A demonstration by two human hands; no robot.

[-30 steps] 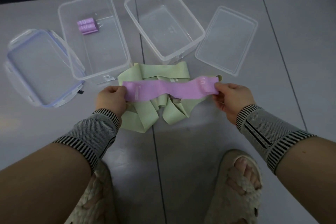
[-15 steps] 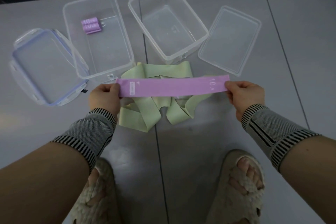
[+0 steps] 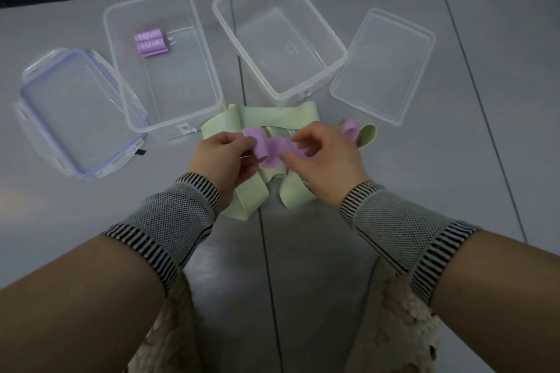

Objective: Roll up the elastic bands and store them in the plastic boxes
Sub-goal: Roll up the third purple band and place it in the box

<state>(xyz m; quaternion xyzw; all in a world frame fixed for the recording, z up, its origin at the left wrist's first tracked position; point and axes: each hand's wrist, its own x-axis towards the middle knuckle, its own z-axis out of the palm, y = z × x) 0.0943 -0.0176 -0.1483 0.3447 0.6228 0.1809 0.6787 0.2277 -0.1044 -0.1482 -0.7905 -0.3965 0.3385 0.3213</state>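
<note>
The person's left hand (image 3: 222,157) pinches one end of a purple elastic band (image 3: 272,150), which curls over at the fingertips into the start of a roll. The right hand (image 3: 322,157) pinches the same band further along, fingers curled over it; the band's far end (image 3: 350,129) pokes out beyond the right hand's knuckles. The band is held above a heap of pale green bands (image 3: 257,127) lying loose on the grey floor (image 3: 303,251), just in front of the boxes.

Two open clear plastic boxes stand beyond the heap. The left box (image 3: 169,118) already contains finished purple rolls (image 3: 150,42) near its far end; how many cannot be told for certain. The right box (image 3: 303,88) appears to hold nothing. A clip-lock lid (image 3: 36,118) lies to the left, partly tucked under the left box, and a plain lid (image 3: 383,66) lies to the right.

Assessment: the band looks light, thin, limp and stretchy. It will likely sag, twist and spring open if released, so the rolled core needs a constant pinch at its edges while the other hand feeds the free length flat and lightly taut. Uneven tension may cause the roll to telescope sideways. The green bands appear longer and tangled; each probably needs separating and flattening before rolling.
</note>
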